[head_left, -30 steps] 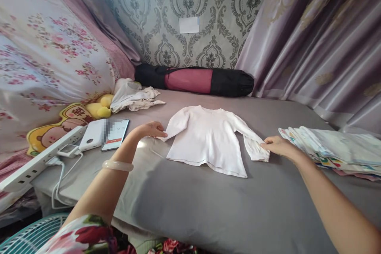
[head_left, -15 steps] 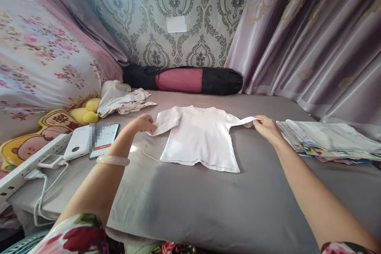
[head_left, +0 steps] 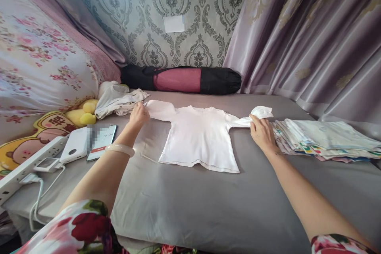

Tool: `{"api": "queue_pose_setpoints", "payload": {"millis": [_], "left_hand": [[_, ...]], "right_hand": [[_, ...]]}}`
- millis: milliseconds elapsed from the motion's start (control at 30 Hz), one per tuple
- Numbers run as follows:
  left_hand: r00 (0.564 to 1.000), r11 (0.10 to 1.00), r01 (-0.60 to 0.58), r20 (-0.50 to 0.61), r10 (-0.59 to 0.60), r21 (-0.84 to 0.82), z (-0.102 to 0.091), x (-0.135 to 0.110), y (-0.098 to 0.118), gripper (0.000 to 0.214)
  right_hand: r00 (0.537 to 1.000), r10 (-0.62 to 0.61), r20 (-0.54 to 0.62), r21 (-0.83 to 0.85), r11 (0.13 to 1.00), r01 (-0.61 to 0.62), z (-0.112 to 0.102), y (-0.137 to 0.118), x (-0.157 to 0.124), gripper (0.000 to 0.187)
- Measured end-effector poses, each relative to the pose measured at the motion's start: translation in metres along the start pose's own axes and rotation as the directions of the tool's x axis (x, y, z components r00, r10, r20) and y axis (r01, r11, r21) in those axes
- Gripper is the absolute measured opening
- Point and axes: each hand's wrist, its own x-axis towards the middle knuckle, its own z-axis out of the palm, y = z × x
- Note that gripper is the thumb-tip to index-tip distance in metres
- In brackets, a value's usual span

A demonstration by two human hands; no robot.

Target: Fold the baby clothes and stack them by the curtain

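Note:
A small white long-sleeved shirt (head_left: 199,139) lies spread on the grey bed sheet (head_left: 190,206), neckline away from me and hem towards me. My left hand (head_left: 139,114) is closed on the cuff end of the left-side sleeve, which is stretched out sideways and slightly raised. On the other side, my right hand (head_left: 263,131) has its fingers bent around the right-side sleeve near the cuff. That sleeve's end (head_left: 262,112) sticks up, bunched, beyond the fingers. The fingertips of my right hand are partly hidden by the cloth.
At right lies a stack of folded clothes (head_left: 330,139). Crumpled light clothes (head_left: 116,99) lie at back left, near a yellow plush toy (head_left: 81,115). A phone (head_left: 102,143), white power bank (head_left: 74,145) and power strip (head_left: 35,162) are at left. A black-and-pink rolled bag (head_left: 178,79) lies along the wall.
My left hand has moved up and away, straightening the left-side sleeve outward. My right hand has shifted its grip inward along its sleeve, and the cuff end now stands up.

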Motion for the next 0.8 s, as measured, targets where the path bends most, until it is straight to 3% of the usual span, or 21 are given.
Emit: {"api": "queue_pose_setpoints", "payload": {"millis": [133,267,333,433,500,567,667,800], "left_hand": [[0.997,0.999,-0.038,0.073,0.04,-0.022,0.013,-0.006,-0.007,0.056],[0.999,0.999,-0.031,0.017,0.032,-0.024,0.016,-0.018,-0.01,0.063],[0.999,1.0,0.01,0.036,-0.01,0.004,0.015,-0.026,-0.011,0.058],[0.988,0.998,-0.003,0.154,-0.006,0.058,0.012,-0.042,-0.011,0.043],[0.96,0.997,-0.056,0.277,0.039,0.052,0.01,-0.057,-0.008,0.037],[0.924,0.995,-0.097,0.374,0.083,0.019,0.008,-0.074,-0.003,0.035],[0.9,0.99,-0.137,0.413,0.143,-0.043,0.005,-0.102,0.005,0.036],[0.875,0.976,-0.178,0.435,0.214,-0.123,0.003,-0.131,0.013,0.039]], "right_hand": [[0.975,0.185,0.126,-0.111,0.979,-0.172,-0.002,-0.005,-0.009,0.062],[0.878,0.39,0.277,-0.118,0.921,-0.371,-0.016,-0.006,-0.014,0.074],[0.847,0.451,0.282,-0.115,0.892,-0.437,-0.028,-0.009,-0.015,0.074],[0.841,0.482,0.245,-0.128,0.876,-0.465,-0.044,-0.018,-0.02,0.066],[0.852,0.458,0.252,-0.138,0.889,-0.437,-0.049,-0.025,-0.026,0.052],[0.86,0.38,0.341,-0.11,0.925,-0.365,-0.049,-0.034,-0.035,0.039],[0.826,0.19,0.531,0.016,0.972,-0.234,-0.049,-0.05,-0.053,0.04],[0.767,0.048,0.639,0.148,0.972,-0.183,-0.056,-0.075,-0.074,0.042]]}}
